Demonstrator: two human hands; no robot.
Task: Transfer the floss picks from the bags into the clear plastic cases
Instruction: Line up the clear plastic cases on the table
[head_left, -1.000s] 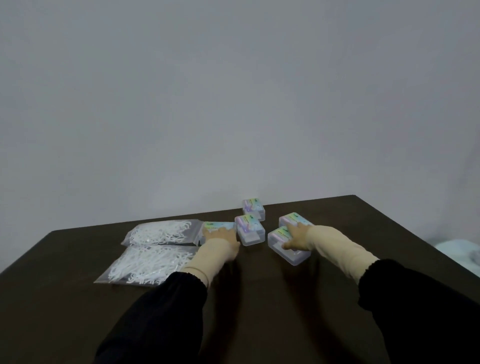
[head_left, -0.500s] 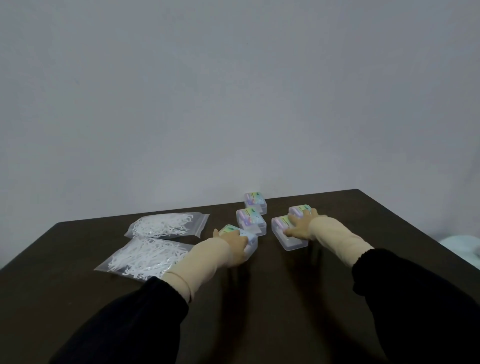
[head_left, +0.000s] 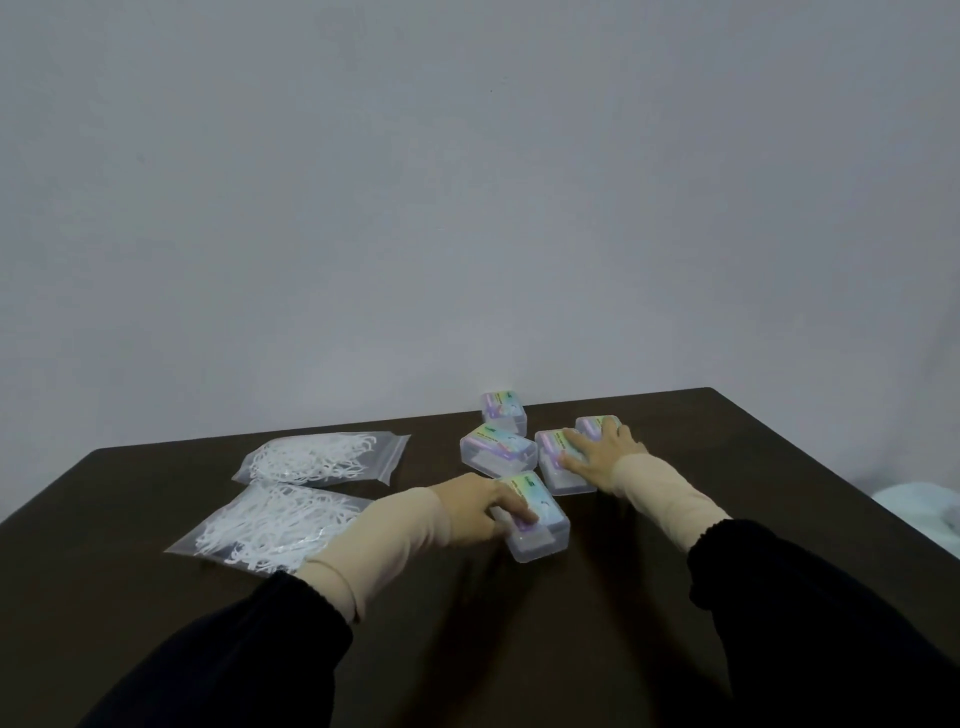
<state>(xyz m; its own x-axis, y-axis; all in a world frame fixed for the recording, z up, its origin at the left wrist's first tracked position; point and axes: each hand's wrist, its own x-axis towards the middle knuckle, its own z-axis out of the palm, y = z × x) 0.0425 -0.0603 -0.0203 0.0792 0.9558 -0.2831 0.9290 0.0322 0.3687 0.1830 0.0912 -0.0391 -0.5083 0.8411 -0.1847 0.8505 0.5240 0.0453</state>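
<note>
Two hands: left hand (head_left: 470, 506) grips nearest case (head_left: 535, 517); right hand (head_left: 602, 449) lies flat across two cases (head_left: 558, 460).

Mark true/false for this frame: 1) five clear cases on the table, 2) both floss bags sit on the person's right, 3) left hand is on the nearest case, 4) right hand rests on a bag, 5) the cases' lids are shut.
1) True: five clear cases, including the nearest case and the farthest case.
2) False: the far bag and near bag lie on the person's left.
3) True: the left hand grips the nearest case.
4) False: the right hand rests flat across two cases, one of them the middle-right case.
5) True: no lid looks raised.
</note>
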